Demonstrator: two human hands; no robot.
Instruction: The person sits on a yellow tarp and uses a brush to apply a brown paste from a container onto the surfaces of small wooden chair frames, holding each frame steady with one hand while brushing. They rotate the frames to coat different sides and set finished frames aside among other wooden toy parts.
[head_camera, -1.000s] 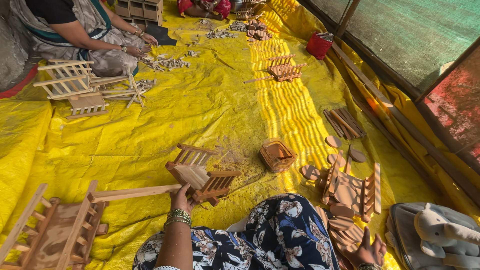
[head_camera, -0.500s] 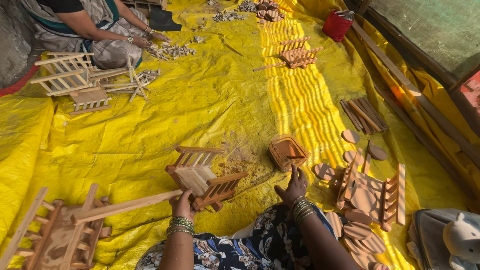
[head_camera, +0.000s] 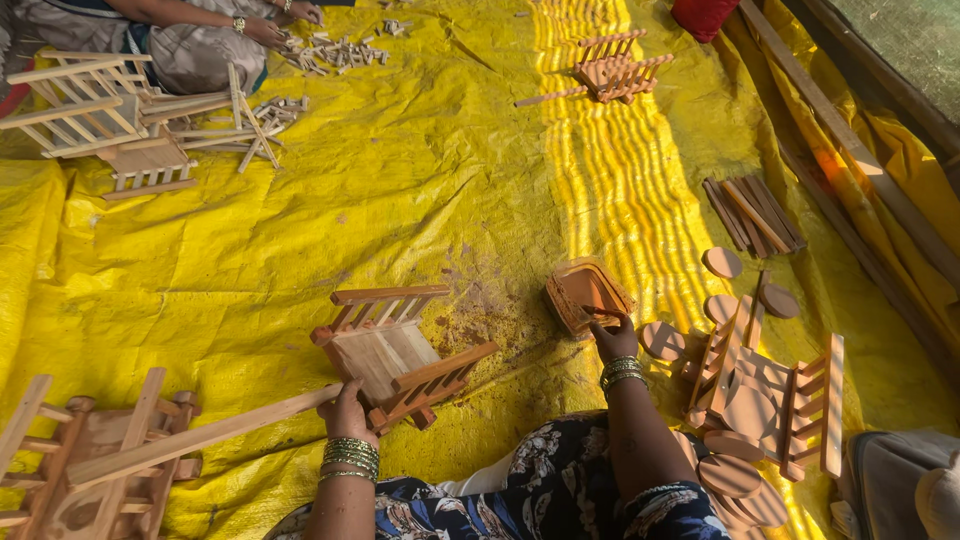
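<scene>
My left hand (head_camera: 347, 410) grips the near edge of a small wooden toy cart body (head_camera: 395, 350) with slatted side rails, resting tilted on the yellow tarp (head_camera: 420, 190). My right hand (head_camera: 613, 338) reaches forward with its fingertips dipping into a small brown-stained rectangular tub (head_camera: 585, 293). Whether the fingers pinch anything inside it is hidden. Both wrists wear stacked bangles. My lap in dark floral cloth fills the bottom of the view.
A long wooden stick (head_camera: 200, 437) lies over a wooden frame (head_camera: 90, 455) at bottom left. Round wooden discs and slatted parts (head_camera: 760, 390) lie at right. Another person (head_camera: 190, 40) sits at top left beside wooden frames (head_camera: 85, 105). More wood pieces (head_camera: 755, 210) lie farther right.
My right hand has moved forward from beside my knee and its fingers now reach into the small tub. The left hand stays on the toy cart. The camera has tipped downward.
</scene>
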